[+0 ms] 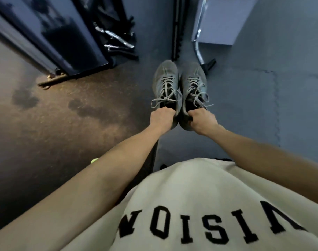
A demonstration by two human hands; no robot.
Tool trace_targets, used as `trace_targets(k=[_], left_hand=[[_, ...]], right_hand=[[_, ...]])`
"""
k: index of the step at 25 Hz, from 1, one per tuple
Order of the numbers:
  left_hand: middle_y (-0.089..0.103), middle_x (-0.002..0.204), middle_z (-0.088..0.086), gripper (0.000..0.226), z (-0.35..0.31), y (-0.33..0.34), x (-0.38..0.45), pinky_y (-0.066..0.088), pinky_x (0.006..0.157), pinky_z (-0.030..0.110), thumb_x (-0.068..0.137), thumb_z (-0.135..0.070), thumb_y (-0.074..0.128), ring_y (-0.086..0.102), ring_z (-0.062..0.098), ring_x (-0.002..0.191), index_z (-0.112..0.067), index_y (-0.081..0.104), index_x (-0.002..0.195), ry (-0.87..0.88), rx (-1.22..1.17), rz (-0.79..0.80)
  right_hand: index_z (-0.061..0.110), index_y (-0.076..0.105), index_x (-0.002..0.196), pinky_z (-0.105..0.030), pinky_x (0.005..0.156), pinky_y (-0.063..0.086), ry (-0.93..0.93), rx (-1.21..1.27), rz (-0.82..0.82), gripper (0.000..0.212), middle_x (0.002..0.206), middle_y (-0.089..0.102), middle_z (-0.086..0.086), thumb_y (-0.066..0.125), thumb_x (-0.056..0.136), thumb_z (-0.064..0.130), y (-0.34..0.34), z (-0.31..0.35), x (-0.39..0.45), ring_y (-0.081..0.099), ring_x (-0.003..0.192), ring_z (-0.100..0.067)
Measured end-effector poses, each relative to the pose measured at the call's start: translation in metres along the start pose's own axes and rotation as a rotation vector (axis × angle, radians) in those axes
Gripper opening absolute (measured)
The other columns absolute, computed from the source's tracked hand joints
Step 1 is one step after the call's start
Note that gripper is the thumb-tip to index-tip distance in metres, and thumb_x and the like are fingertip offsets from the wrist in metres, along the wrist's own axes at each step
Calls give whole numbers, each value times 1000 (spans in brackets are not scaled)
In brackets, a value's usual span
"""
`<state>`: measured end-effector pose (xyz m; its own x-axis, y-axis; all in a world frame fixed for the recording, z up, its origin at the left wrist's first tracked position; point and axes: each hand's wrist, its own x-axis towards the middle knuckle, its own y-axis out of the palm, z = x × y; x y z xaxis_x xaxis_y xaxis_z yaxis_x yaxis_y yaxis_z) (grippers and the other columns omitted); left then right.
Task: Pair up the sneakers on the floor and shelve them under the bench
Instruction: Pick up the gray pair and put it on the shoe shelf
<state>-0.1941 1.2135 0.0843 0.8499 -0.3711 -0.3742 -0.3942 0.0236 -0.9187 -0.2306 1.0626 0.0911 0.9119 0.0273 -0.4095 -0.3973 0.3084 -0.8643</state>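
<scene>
Two grey laced sneakers, side by side and touching, toes pointing toward the bench [225, 19]: left sneaker [165, 82] gripped at the heel by left hand [161, 117], right sneaker [192, 86] likewise by right hand [202, 122].

Grey foam floor mats [263, 98]; brown speckled floor [82, 113], chrome-legged bench [225, 20], dark folded stands [116, 40]

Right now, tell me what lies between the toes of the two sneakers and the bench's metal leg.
Head view: only bare grey floor mat; the right sneaker, beside the left sneaker, has its toe close to the bench leg.
</scene>
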Motion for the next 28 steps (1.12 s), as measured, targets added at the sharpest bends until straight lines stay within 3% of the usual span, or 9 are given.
trace_targets(k=[8,13,21,28], left_hand=[[67,102,6,20,-180,9,56,48,73,37,88,-11,53,65,30,98,-20,68,98,303,162,-2],[66,103,6,20,-332,17,79,48,71,38,89,-10,55,64,30,98,-21,67,100,433,218,-4],[66,105,6,23,-506,15,122,47,70,38,90,-7,54,63,30,101,-21,67,101,593,308,-15],[65,103,6,23,-616,17,200,46,69,38,87,-5,54,63,31,100,-20,66,100,680,345,4]], right_hand=[[13,58,87,-33,68,41,280,141,-124,7,100,64,-12,53,86,9,-24,-164,-67,60,97,-36],[10,59,88,-35,65,42,382,195,-169,7,85,55,-7,53,86,6,-46,-304,-116,60,92,-36],[10,64,98,-35,67,43,523,253,-268,15,99,64,-12,53,88,8,-79,-453,-161,61,94,-37],[11,64,98,-34,68,43,624,285,-297,18,101,64,-12,50,86,8,-112,-567,-143,60,96,-36]])
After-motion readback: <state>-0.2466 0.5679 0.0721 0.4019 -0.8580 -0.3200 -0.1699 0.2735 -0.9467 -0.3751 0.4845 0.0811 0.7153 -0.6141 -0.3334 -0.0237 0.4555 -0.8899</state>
